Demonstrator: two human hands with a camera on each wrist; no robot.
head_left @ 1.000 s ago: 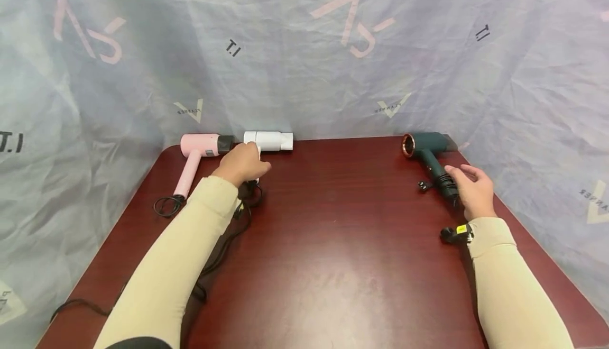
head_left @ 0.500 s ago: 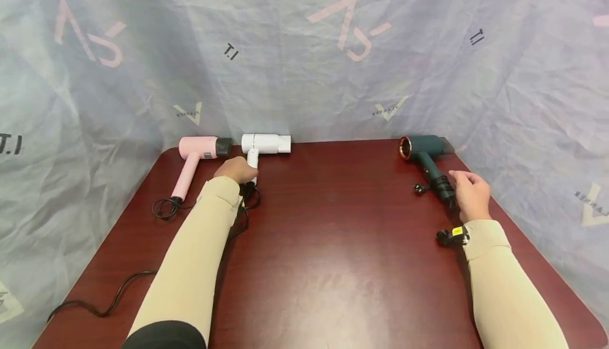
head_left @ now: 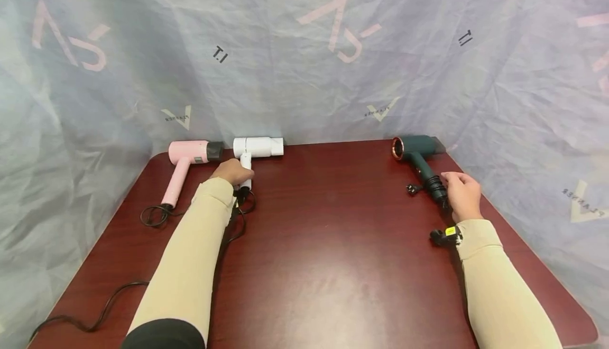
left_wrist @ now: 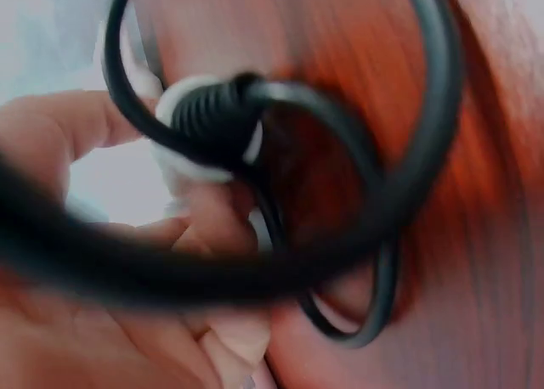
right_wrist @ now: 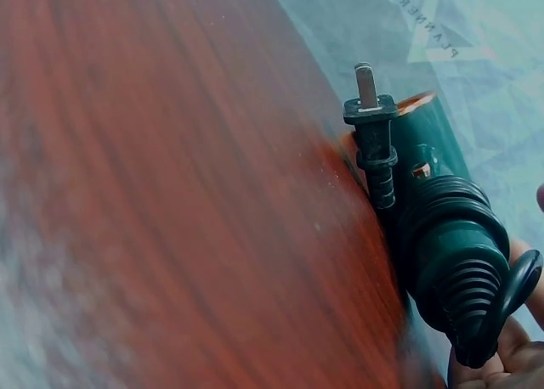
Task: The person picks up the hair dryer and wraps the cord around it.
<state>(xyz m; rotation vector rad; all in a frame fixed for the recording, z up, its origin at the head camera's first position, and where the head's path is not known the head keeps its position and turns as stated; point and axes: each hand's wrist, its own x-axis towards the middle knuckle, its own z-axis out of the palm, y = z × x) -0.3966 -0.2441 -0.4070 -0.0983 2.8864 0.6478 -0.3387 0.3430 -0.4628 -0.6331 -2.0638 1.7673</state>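
“So, where does the white dryer (head_left: 259,147) lie?”

“On the table (head_left: 333,232), at eleven o'clock from its middle, head view: barrel along the rear edge, nozzle toward three, handle toward six.”

“And the left hand (head_left: 231,172)?”

“Clamped on that handle, thumb across it. Left wrist view, blurred: thumb and fingers hold the handle near its end, where a black cord (left_wrist: 444,75) leaves and loops before the lens.”

“The pink dryer (head_left: 189,152)?”

“At ten o'clock, just beside the white dryer: dark nozzle toward three, handle toward seven, a lead (head_left: 165,209) gathered at its foot.”

“The green dryer (head_left: 418,147)?”

“Between one and two o'clock: copper-ringed end toward nine, handle toward five, flex (right_wrist: 463,204) wound round it. Right wrist view: the plug (right_wrist: 372,138) beside the handle, prongs toward twelve.”

“And the right hand (head_left: 463,194)?”

“At the outer side of the green handle, thumb and fingers apart. Whether a fingertip touches the handle's end, I cannot tell.”

“Surroundings?”

“Printed sheet (head_left: 285,74) at twelve o'clock; between eight and nine, a cable (head_left: 97,322) running to the left sleeve (head_left: 185,264).”
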